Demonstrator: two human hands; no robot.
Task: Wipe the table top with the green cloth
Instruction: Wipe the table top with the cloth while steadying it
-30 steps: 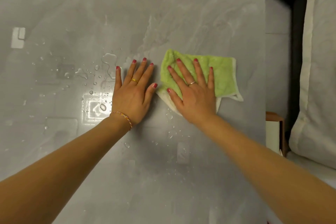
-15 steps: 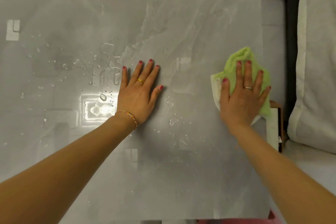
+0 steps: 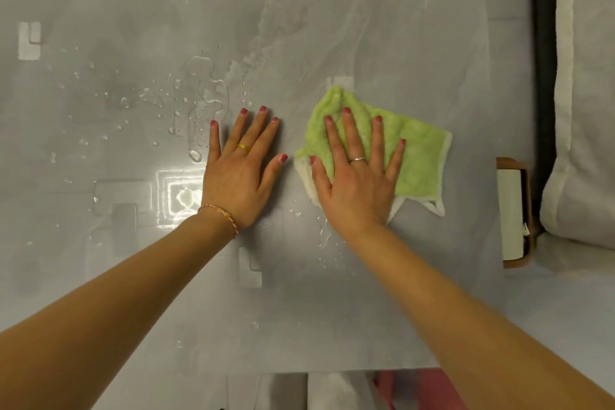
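The right hand [image 3: 357, 173], fingers spread, pressed the green cloth [image 3: 412, 156] flat right of centre on the bench [image 3: 332, 10], the left hand [image 3: 239, 170] splayed beside it; droplets [image 3: 179, 103] at centre-left probably needed the next overlapping, evenly weighted strokes.

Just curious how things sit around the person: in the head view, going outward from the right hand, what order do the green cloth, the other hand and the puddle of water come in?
1. Green cloth: directly under the right hand.
2. Left hand: flat on the table, just beside it.
3. Puddle of water: beyond the left hand, farther up the table.
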